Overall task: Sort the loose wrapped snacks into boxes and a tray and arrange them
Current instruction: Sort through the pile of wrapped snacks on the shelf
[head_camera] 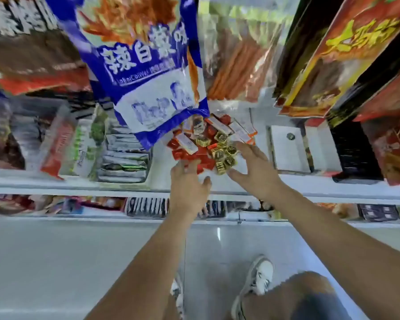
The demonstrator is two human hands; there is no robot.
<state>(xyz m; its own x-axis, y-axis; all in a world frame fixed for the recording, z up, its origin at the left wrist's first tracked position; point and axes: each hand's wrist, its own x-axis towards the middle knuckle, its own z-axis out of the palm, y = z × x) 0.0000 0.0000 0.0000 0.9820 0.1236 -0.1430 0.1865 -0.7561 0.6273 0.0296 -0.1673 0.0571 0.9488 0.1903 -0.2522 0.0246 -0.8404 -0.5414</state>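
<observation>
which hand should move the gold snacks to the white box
Right, likely: right hand touches the gold snacks, with the white box to its right; left hand is over red snacks.

The left hand (189, 184) and the right hand (255, 168) are held out in front, both with loose fingers.
The bare left arm (146, 255) is stretched straight forward, and its hand is kept flat with the thumb spread to the side. The bare right arm (328, 229) is reached in from the right, its fingers straight and spread. The two hands are kept near each other, not touching.
</observation>
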